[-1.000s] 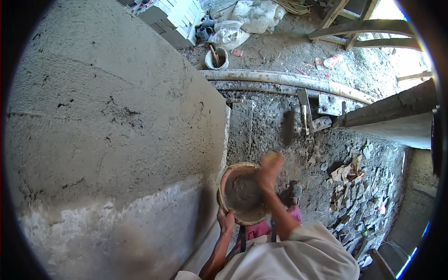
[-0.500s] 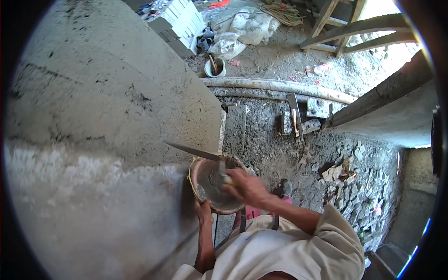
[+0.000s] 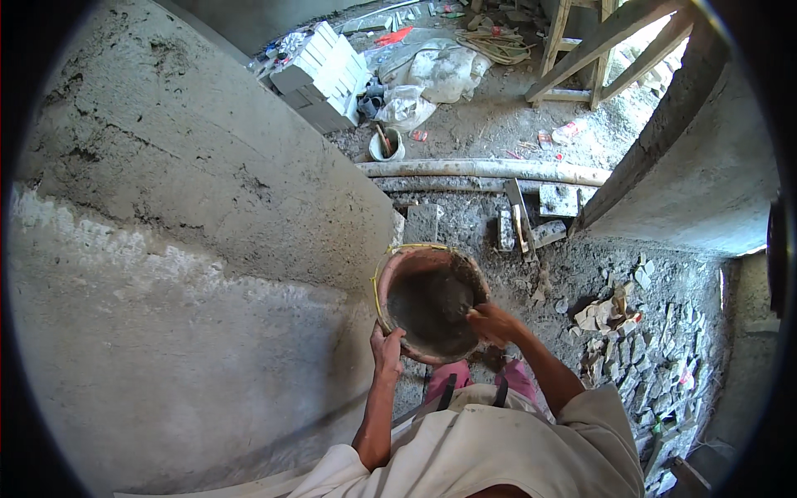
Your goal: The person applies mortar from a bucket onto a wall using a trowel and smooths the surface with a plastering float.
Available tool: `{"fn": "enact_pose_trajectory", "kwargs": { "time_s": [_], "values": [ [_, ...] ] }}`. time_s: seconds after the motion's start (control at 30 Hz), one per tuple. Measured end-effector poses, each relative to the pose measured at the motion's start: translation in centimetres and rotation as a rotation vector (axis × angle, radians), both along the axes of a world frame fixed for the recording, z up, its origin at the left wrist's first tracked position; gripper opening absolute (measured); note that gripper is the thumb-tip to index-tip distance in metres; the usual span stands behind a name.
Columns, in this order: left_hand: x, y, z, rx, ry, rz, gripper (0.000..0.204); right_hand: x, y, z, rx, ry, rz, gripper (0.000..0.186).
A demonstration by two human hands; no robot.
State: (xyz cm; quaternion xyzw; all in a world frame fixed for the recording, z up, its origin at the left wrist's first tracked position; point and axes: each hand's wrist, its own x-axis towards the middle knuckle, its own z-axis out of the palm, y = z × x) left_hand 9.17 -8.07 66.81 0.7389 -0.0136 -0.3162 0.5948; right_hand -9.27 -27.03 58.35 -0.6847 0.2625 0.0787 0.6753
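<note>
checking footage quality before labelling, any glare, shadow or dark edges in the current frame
In the head view, glare burns out the area behind the wooden frame; a soft shadow darkens the wall left of the bucket; black fisheye vignetting swallows the corners.

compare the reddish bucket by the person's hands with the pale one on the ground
The reddish bucket is held at its rim by the left grip; the pale bucket stands untouched on the ground. The reddish bucket contains wet-looking grey mix, the pale bucket slim stick-like handles. Both are round and open-topped.
</note>
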Motion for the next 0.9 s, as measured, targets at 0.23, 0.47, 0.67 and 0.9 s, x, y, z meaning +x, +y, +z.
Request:
{"fn": "enact_pose_trajectory", "kwargs": {
  "time_s": [0.23, 0.47, 0.67, 0.9],
  "values": [
    [2.2, -3.7, -4.9, 0.084, 0.246, -0.021, 0.056, -2.2, -0.9, 10.8, 0.6, -0.072, -0.533, 0.031],
    [7.0, -1.5, -5.6, 0.261, 0.158, -0.051, 0.049, 5.8, -3.1, 5.0, -0.009, -0.284, -1.251, 0.033],
    [11.5, 3.2, -6.4, 0.488, 0.041, -0.092, 0.05, 29.3, -6.8, -5.9, -0.557, -0.13, -1.341, 0.024],
    [13.5, 5.9, -5.0, 0.267, -0.072, 0.007, 0.05, 44.0, 7.8, 22.2, 0.24, -0.789, -0.71, 0.039]
  ]
}}
